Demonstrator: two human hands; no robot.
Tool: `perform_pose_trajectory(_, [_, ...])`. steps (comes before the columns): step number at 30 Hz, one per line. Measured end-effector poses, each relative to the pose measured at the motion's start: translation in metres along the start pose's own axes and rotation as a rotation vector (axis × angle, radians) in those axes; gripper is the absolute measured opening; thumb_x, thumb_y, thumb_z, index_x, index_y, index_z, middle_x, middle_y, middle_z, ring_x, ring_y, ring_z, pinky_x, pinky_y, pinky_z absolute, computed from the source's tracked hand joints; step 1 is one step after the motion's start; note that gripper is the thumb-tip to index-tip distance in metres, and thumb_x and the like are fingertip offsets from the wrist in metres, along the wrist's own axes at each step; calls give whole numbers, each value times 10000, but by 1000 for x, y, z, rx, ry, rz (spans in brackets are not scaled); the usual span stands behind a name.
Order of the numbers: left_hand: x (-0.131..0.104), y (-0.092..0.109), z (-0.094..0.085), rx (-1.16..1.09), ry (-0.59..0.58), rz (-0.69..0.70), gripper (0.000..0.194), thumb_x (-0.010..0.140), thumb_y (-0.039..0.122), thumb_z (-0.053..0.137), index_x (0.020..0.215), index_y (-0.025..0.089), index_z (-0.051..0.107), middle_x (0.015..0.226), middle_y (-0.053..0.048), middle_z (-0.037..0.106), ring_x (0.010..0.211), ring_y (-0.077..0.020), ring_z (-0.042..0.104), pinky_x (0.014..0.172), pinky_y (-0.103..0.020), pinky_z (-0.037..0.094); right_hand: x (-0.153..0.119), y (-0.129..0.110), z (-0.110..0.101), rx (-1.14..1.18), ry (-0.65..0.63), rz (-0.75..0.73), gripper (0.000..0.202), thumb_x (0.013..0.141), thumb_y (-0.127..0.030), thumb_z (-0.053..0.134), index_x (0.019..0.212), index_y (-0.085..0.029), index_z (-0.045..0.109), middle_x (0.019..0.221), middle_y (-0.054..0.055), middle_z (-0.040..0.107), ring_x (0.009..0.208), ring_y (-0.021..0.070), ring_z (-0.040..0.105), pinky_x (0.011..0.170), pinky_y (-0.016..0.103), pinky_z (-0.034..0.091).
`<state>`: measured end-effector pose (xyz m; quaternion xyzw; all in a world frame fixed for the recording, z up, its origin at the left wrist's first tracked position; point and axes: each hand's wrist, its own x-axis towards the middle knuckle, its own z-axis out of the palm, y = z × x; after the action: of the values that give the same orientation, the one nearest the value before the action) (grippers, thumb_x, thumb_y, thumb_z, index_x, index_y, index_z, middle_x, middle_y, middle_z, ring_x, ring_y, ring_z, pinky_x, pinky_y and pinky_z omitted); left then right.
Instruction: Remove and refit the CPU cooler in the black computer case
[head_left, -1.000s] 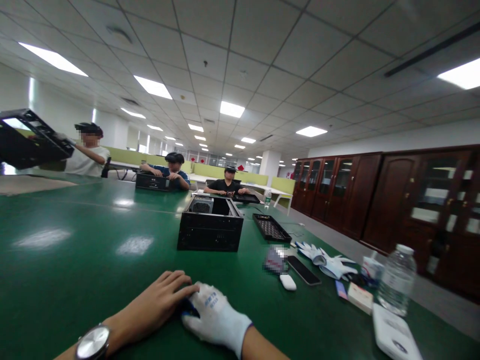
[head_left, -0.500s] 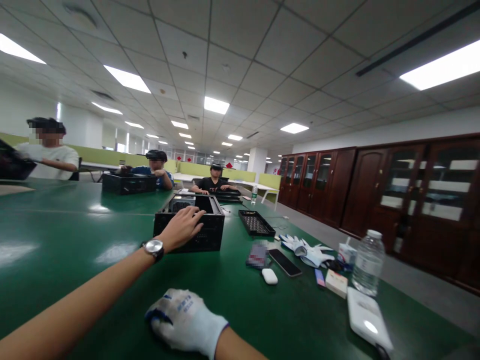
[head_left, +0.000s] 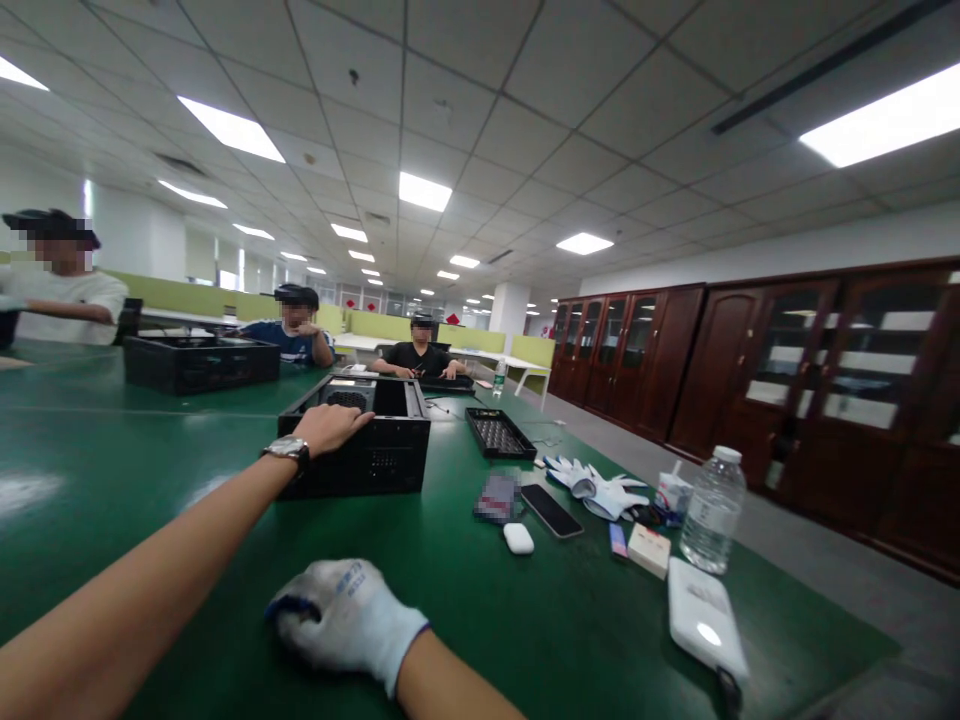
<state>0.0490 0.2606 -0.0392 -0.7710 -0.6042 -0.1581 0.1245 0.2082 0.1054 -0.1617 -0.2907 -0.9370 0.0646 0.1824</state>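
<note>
My left hand (head_left: 335, 428), bare and with a watch (head_left: 289, 449) on the wrist, grips the near top edge of a black computer case (head_left: 360, 465). Its fingers curl over the rim. Through the case's open top a grey power supply (head_left: 346, 393) with a fan grille shows. Closer to me, my right hand (head_left: 349, 615) wears a white and blue work glove and is closed low over the green table (head_left: 480, 620). The fingers curl under and away from view, so what they may hold is hidden.
On the right lie a black tray (head_left: 501, 434), white gloves (head_left: 596, 487), a phone (head_left: 551, 510), a white earbud case (head_left: 518, 538), a small box (head_left: 649, 550), a water bottle (head_left: 713, 510) and a white power bank (head_left: 705, 620). Several people sit across the table; another black case (head_left: 202, 365) stands left.
My left hand's fingers were spread over the case top; now they are drawn together at its near edge. The view has shifted slightly. My right hand stays closed over the table.
</note>
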Motion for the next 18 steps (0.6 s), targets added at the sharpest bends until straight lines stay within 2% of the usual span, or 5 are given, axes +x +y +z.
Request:
perform_pose_trajectory(2, [-7, 3, -5, 49, -18, -4, 324, 1031, 410, 668, 1242, 163, 671, 1223, -92, 707, 1060, -250, 707, 932, -477, 605, -5, 22, -9, -5, 172, 113, 244, 962, -332, 572, 1126, -273, 744, 1072, 7, 787, 962, 196, 741, 851, 280, 583])
perform_pose_trajectory(7, [-33, 6, -14, 108, 21, 48, 291, 1081, 395, 570, 1217, 167, 688, 1107, -96, 748, 1014, -268, 732, 922, -480, 586, -28, 95, -29, -43, 786, 483, 263, 993, -254, 480, 1081, -182, 718, 1049, 128, 762, 991, 252, 727, 949, 383, 554])
perform_pose_trajectory(9, [-47, 5, -16, 115, 54, 71, 322, 1111, 376, 469, 1166, 167, 709, 1016, -127, 768, 992, -319, 751, 877, -473, 569, -38, 124, -32, -92, 915, 611, 297, 1002, -265, 438, 1069, -178, 714, 1018, 155, 761, 968, 279, 732, 925, 424, 569])
perform_pose_trajectory(13, [-86, 3, -23, 132, 88, 115, 395, 1112, 380, 385, 1122, 167, 716, 973, -154, 779, 959, -369, 763, 807, -455, 559, -51, 159, -34, -146, 894, 744, 388, 1005, -255, 345, 1053, -179, 722, 957, 165, 763, 895, 299, 746, 795, 415, 590])
perform_pose_trajectory(18, [-171, -7, -28, 160, 128, 132, 474, 1102, 442, 340, 1260, 195, 713, 1092, -146, 786, 985, -377, 758, 824, -511, 593, -43, 154, -30, -80, 727, 743, 380, 994, -235, 370, 1010, -178, 745, 905, 111, 775, 862, 254, 747, 790, 339, 568])
